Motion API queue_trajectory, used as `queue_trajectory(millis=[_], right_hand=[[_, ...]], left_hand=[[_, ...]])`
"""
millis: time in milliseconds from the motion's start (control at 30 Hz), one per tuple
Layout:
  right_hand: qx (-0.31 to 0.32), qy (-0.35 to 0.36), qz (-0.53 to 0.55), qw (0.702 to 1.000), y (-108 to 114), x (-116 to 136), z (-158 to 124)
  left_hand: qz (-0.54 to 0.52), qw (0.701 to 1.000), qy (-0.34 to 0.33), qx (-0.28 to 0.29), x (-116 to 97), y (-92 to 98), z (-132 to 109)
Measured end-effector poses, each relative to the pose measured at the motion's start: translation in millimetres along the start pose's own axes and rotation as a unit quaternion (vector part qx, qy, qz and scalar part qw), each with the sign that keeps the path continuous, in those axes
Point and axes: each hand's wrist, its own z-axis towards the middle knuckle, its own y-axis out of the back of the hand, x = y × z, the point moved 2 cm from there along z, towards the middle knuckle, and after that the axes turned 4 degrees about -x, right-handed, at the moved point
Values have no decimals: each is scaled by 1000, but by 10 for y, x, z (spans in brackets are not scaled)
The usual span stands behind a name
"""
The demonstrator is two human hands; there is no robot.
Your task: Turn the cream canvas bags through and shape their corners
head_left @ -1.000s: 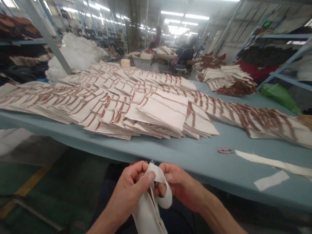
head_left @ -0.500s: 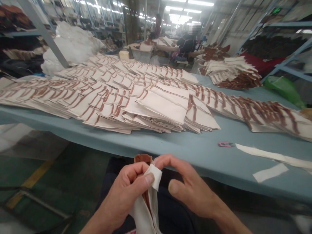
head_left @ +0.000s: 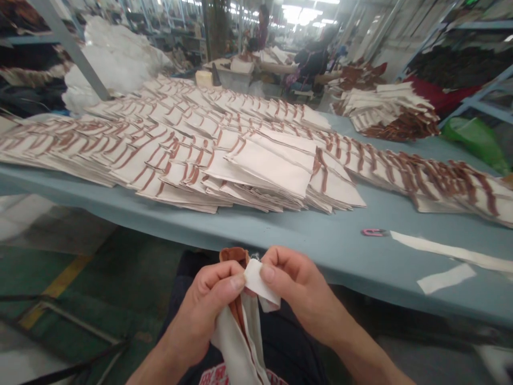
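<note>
Mid-piece, by the look of it. Left hand pinches the top of a cream-and-brown piece, thumb tip right against the edge of a white tab; right hand pinches that tab between thumb and curled fingers. Piece hangs from the left hand over the person's lap, in front of the table edge, brown lining showing at the top and down the open slit. Loose thread sticks up beside the tab, so this one looks unfinished; can't tell if the tab is sewn on or just held, fingers cover the join. Snips lie on the table, not in use, touching or just beside the end of a long strip; a short strip lies near it, both unattached. Big overlapping pile of similar pieces covers much of the table, and a folded stack sits behind it on the right. Can't tell which of those are done and which are left, so overall count unknown.
</note>
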Motion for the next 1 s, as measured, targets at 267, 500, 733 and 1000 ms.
queue_trajectory(millis=[267,500,733,1000], right_hand=[[48,-69,32,996,27,-29,93],[116,-98,132,979,34,-83,96],[133,-113,151,973,39,-221,102],[162,-123,120,972,62,-302,60]], left_hand=[[13,999,-35,-38,-26,64,-27],[101,984,-119,-89,4,68,-43],[215,944,-230,-97,-90,-65,-64],[170,969,-165,-64,-5,-10,-24]])
